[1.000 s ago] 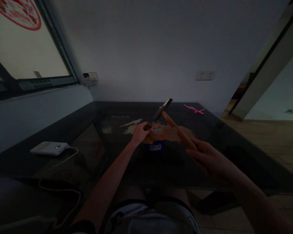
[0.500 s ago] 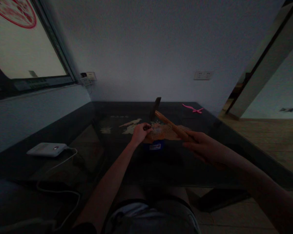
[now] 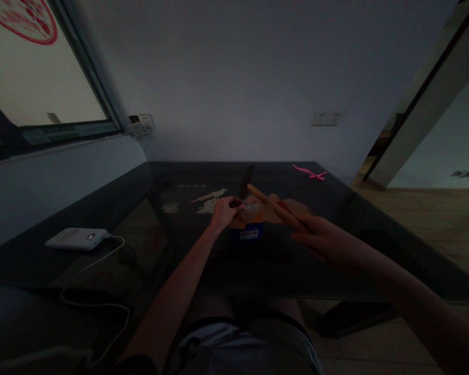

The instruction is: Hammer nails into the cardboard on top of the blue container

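Observation:
My right hand (image 3: pixel 322 237) is wrapped round the wooden handle of a hammer (image 3: pixel 271 204), whose dark head points away from me over the table. The fingers of my left hand (image 3: pixel 224 212) are pinched together at the left end of an orange-brown, speckled flat piece (image 3: pixel 258 211); whatever small thing they hold is too dark to make out. Under that piece sits a blue box or tin (image 3: pixel 251 230) with a white label. The hammer's head is just beyond the piece, and its handle crosses above it.
On the dark glossy table (image 3: pixel 203 271), a white power bank (image 3: pixel 78 238) with a white cable lies at the left. A pink ribbon (image 3: pixel 310 173) is at the back right. Behind stands a wall with sockets (image 3: pixel 326 119).
The hammer's head has come down a little toward the table, and my right hand has dropped slightly. My left hand stays at nearly the same place.

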